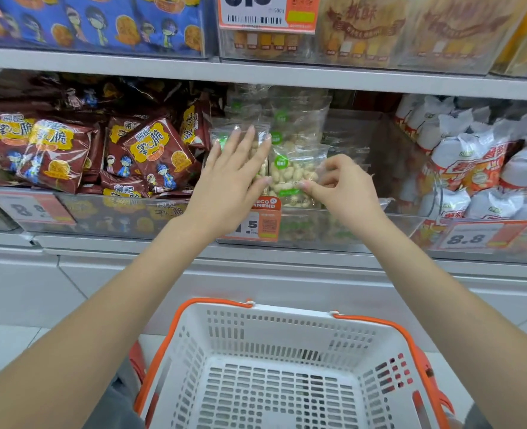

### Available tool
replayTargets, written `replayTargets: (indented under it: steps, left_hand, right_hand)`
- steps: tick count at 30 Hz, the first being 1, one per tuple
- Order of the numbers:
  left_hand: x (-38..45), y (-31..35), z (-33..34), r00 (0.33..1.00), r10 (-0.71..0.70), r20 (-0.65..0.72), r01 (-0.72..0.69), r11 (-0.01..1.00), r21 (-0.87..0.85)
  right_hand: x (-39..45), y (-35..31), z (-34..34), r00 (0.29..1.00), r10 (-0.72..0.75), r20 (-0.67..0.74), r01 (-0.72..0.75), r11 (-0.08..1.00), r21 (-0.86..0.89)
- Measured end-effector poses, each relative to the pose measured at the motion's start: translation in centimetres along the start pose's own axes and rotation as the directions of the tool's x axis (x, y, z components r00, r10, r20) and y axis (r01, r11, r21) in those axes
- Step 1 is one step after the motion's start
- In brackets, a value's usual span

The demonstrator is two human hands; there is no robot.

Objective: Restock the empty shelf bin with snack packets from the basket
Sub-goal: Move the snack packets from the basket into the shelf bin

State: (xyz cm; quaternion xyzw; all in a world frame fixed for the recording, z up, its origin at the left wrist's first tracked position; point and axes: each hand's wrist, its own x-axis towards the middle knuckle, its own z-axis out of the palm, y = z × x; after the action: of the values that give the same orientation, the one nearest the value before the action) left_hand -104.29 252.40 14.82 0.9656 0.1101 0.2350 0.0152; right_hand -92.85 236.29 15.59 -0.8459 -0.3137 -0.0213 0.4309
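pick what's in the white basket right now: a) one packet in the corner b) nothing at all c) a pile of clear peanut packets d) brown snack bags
b: the basket shows only its bare slotted floor and walls, while the clear peanut packets stand in the shelf bin, the left hand flat against them and the right hand pinching one.

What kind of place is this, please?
Most likely a shop's snack aisle: shelves hold clear bins of packets, price tags hang on the bin fronts, and a shopping basket stands below the hands.
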Motion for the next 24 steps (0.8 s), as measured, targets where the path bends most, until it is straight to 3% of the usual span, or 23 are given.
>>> replayTargets:
  steps: [5,10,13,15,18,24]
  left_hand:
    - [-1.8,1.5,1.3,0.989,0.142,-0.028,-0.136,0.977,0.166]
    - [-1.8,2.1,1.7,0.996,0.085,-0.007,-0.083,0.987,0.136]
    - [-2.3,2.1,1.7,0.997,0.053,-0.055,-0.045,0.989,0.140]
    - [-2.8,2.1,1.9,0.995,-0.019,-0.093,0.034,0.987,0.159]
    - [-3.0,2.2,2.2,0.994,-0.062,-0.093,0.078,0.980,0.181]
    - [-3.0,2.8,2.3,0.990,-0.089,-0.107,0.104,0.984,0.143]
  right_hand:
    - [-0.4,0.4,0.7,0.987,-0.119,-0.110,0.120,0.993,0.000]
    - [-0.3,0.7,1.5,0.983,-0.121,-0.139,0.115,0.992,-0.047]
    - [-1.2,0.5,1.3,0.935,-0.314,-0.168,0.238,0.901,-0.363]
    - [-1.7,0.8,1.7,0.892,-0.450,-0.034,0.353,0.741,-0.571]
    - [-1.5,1.4,2.9,0.920,-0.379,0.102,0.358,0.700,-0.618]
    - [-0.3,0.6,3.9,0.969,-0.245,0.042,0.220,0.769,-0.600]
